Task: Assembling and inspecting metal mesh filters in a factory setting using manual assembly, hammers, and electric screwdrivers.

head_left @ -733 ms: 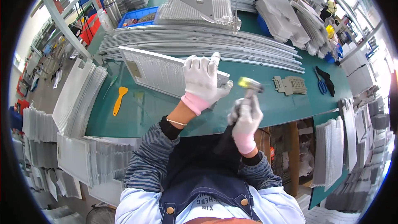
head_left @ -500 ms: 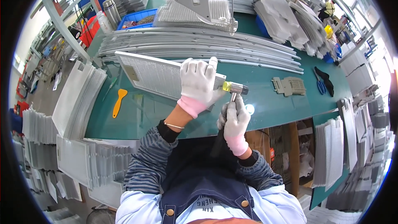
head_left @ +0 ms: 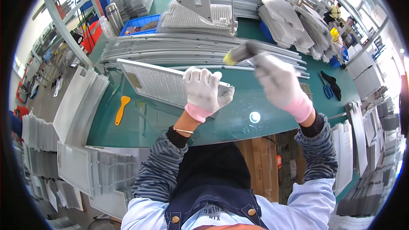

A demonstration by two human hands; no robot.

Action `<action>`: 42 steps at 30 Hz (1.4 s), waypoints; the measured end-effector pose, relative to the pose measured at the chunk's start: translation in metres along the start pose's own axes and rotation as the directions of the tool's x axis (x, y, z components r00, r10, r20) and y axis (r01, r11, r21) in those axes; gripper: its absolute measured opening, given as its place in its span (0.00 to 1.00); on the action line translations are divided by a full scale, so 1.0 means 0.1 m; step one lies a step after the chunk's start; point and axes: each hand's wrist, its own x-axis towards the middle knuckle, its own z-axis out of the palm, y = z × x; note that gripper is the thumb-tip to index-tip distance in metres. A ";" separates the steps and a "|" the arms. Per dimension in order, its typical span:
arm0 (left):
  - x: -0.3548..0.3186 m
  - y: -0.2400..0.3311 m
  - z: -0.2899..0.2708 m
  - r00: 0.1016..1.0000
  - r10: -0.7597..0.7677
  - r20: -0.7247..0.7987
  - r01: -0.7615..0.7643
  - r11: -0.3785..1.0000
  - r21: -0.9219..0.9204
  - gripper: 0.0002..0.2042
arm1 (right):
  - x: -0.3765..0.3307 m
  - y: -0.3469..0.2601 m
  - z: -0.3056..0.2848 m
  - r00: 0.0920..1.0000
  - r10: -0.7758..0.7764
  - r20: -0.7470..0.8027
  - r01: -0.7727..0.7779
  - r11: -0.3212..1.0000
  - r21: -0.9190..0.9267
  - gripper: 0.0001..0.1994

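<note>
A framed silver mesh panel stands tilted on the green bench, one end toward me. My left hand, in a white glove with a pink cuff, is closed around that near end. Raised over the bench to the right, my right hand, gloved the same way, grips a hammer. Its head is grey and dark with a yellow face pointing left, above and apart from the panel's end. Motion blurs hammer and hand, and the handle is mostly hidden by the fingers.
An orange scraper lies left of the panel. Long metal strips are piled behind it, below a drill-like tool. Blue-handled pliers lie at right. Mesh panels are stacked at left. A grey-beige part is half hidden behind my right hand.
My right hand has lifted the hammer up and away from the panel's end, swinging out to the right. My left hand keeps its hold on the panel, almost unmoved.
</note>
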 end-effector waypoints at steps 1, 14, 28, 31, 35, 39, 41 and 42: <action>0.00 0.01 0.01 1.000 0.003 -0.001 -0.003 1.000 -0.012 0.21 | 0.02 0.05 0.06 0.966 0.062 0.250 -0.024 0.989 -0.149 0.19; -0.23 0.07 -0.24 0.995 -0.030 -0.094 0.032 0.999 0.020 0.21 | -0.18 -0.05 0.21 0.910 0.103 0.402 -0.104 0.994 -0.020 0.21; -0.72 0.11 -1.47 0.991 -0.133 -0.034 0.136 0.987 0.090 0.24 | -0.91 0.41 0.68 0.832 0.503 0.234 -0.535 0.839 0.099 0.15; -0.76 0.11 -1.34 0.995 -0.079 -0.061 0.083 0.995 0.064 0.24 | -0.95 0.41 0.68 0.839 0.492 0.231 -0.522 0.848 0.089 0.16; -0.79 0.14 -1.20 1.000 0.026 -0.001 -0.026 0.997 0.067 0.25 | -1.06 0.45 0.68 0.818 0.520 0.246 -0.552 0.829 0.086 0.18; -0.66 0.10 -1.19 0.998 0.051 0.035 -0.053 0.997 0.064 0.27 | -1.09 0.44 0.68 0.834 0.501 0.231 -0.528 0.846 0.075 0.20; -0.46 0.03 -1.16 0.999 -0.044 -0.008 0.044 0.999 0.011 0.24 | -1.10 0.45 0.68 0.816 0.530 0.233 -0.555 0.830 0.056 0.19; -0.24 0.05 -1.19 0.997 -0.076 0.018 0.076 0.997 -0.024 0.21 | -1.09 0.44 0.64 0.803 0.544 0.242 -0.570 0.820 0.046 0.19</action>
